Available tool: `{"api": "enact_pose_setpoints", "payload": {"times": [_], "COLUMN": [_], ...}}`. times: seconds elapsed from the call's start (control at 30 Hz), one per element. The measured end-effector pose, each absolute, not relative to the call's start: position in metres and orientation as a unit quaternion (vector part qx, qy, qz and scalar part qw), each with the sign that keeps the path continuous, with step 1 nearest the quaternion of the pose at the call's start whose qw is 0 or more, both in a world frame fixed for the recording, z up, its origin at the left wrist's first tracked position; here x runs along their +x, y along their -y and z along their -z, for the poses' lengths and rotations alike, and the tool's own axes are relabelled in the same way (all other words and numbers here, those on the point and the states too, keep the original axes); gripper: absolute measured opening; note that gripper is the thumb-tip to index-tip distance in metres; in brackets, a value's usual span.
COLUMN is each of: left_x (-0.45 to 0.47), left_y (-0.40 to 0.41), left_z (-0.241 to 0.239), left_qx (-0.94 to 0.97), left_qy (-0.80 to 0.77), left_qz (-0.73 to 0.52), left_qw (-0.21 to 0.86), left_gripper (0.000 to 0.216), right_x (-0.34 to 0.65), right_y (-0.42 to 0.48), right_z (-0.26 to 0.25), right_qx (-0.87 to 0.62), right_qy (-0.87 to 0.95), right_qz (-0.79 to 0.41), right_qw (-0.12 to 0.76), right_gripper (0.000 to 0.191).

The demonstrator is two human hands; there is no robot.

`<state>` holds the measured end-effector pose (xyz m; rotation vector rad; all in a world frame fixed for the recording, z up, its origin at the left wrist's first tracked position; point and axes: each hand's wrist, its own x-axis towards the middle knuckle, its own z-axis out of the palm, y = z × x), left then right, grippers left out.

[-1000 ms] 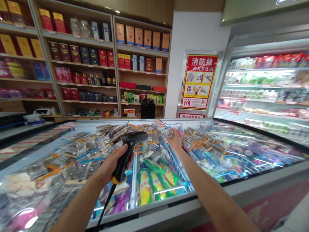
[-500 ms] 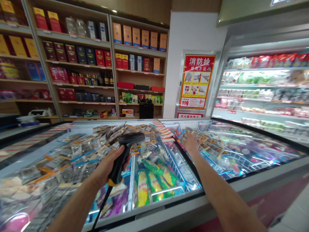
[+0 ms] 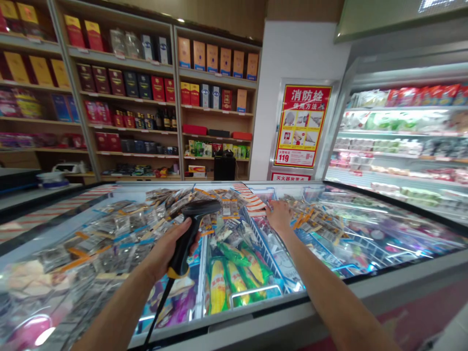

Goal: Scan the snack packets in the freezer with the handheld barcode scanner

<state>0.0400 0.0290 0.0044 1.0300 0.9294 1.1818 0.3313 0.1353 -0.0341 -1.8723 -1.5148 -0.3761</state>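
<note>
My left hand (image 3: 179,241) is wrapped round the black and yellow handle of a barcode scanner (image 3: 201,208), whose cable (image 3: 160,307) runs down toward me. The scanner is held above a chest freezer full of small clear packets (image 3: 135,219) with orange and blue edges. My right hand (image 3: 280,216) reaches over the freezer, its fingers bent at the edge of the sliding glass lid, by the red-and-white striped strip (image 3: 250,197). My forearm hides much of that edge. Bagged corn cobs (image 3: 218,287) in yellow and green lie in a wire basket between my hands.
The freezer's front rim (image 3: 252,314) crosses in front of me. More packets (image 3: 314,219) and blue wire baskets lie on the right side. Behind stand shelves of boxed goods (image 3: 117,80), a red fire-hydrant notice (image 3: 305,126) and a lit open cooler (image 3: 405,144).
My right hand has moved left, from over the packets to the lid's edge near the striped strip. The left hand still holds the scanner, and the whole view has shifted slightly.
</note>
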Motion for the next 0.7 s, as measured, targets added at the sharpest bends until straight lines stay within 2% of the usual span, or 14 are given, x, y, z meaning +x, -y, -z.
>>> {"api": "enact_pose_setpoints", "payload": {"times": [0.2,0.43,0.7], "left_x": [0.041,0.048,0.05], "left_y": [-0.026,-0.025,-0.026], "left_z": [-0.005,-0.003,-0.002], "left_qx": [0.459,0.465,0.462], "left_qy": [-0.402,-0.407,-0.392], "left_qz": [-0.51,-0.504,-0.511], "left_qw": [0.606,0.604,0.61], "left_gripper": [0.031,0.031,0.032], "right_x": [0.262,0.221,0.245], "right_y": [-0.152,-0.167,-0.181], "right_z": [0.034,0.044,0.052], "right_qx": [-0.701,-0.713,-0.644], "right_qy": [0.628,0.618,0.617], "right_qz": [-0.008,0.003,-0.064], "right_qw": [0.337,0.332,0.448], "right_gripper": [0.032,0.036,0.028]}}
